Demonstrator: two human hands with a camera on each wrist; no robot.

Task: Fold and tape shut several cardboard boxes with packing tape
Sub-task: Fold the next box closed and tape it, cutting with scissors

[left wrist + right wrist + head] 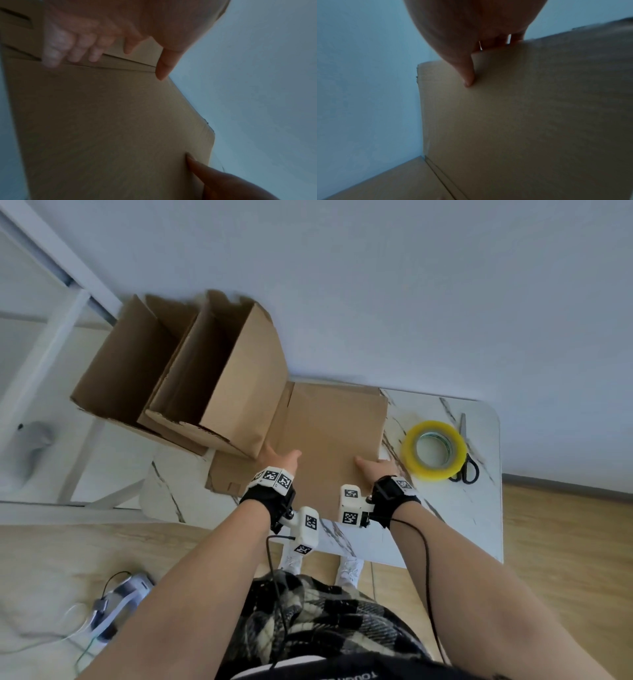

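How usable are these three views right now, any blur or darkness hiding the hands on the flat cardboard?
Head view: bright, wide-angle bending at the edges, both hands clear on the flattened box. Left wrist view: dim, left hand blurred. Right wrist view: dim, soft; right hand fills the top, thumb on the cardboard.

Your head camera looks steeply down from above at both forearms and the marble tabletop (442,508), with the flattened cardboard box (329,436) in the middle of its field. Your left wrist camera sits close against that cardboard, facing along the left hand (102,33) toward the wall. Your right wrist camera looks from equally near along the right hand (471,33); all three views share the same sheet.
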